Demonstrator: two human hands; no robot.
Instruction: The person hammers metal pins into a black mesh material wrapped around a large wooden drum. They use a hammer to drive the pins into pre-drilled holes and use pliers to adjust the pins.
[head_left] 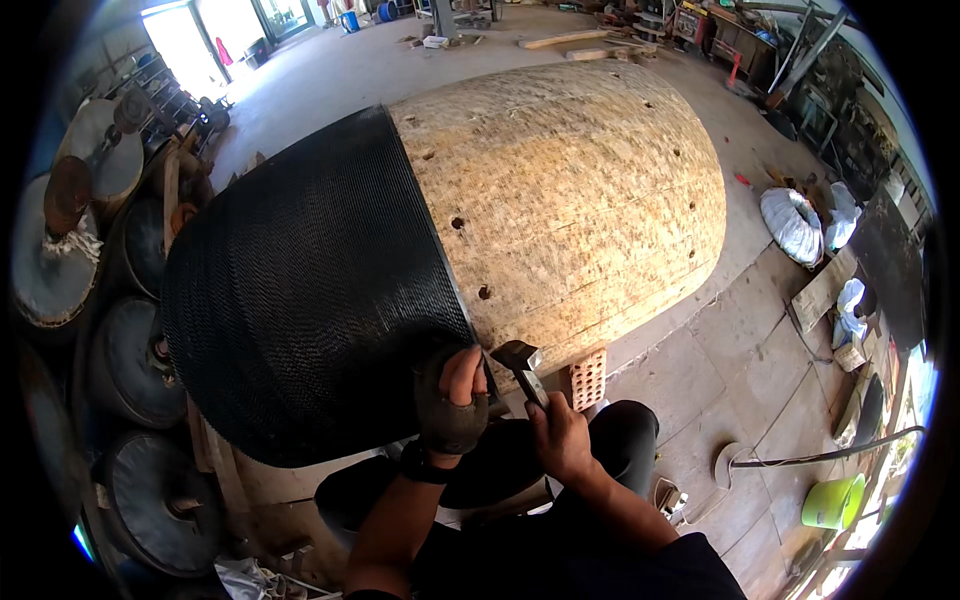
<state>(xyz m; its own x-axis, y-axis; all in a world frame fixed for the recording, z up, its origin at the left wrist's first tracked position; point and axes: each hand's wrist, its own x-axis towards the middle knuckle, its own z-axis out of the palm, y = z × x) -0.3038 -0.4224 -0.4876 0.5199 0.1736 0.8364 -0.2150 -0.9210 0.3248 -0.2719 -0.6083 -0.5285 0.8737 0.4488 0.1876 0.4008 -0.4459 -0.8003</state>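
Observation:
A big barrel-shaped wooden drum (580, 180) lies on its side before me, its pale surface speckled and dotted with dark holes. Black finely ribbed sheeting (300, 260) wraps its left part and ends in a seam around the middle. At the near end of that seam is my left hand (455, 395), in a dark fingerless glove, with its fingers closed together; what they pinch is hidden. Just to its right, my bare right hand (565, 440) grips a hammer (528, 375) by the handle. The hammer's metal head is close to the seam and the left fingers.
Round dark discs (135, 360) stand stacked along the left. A perforated brick (589, 378) is under the drum's near right side. Farther right are a white wrapped coil (792, 226), a wooden board (823, 290), and a lime-green bucket (833, 502). Planks (565, 40) lie on the far floor.

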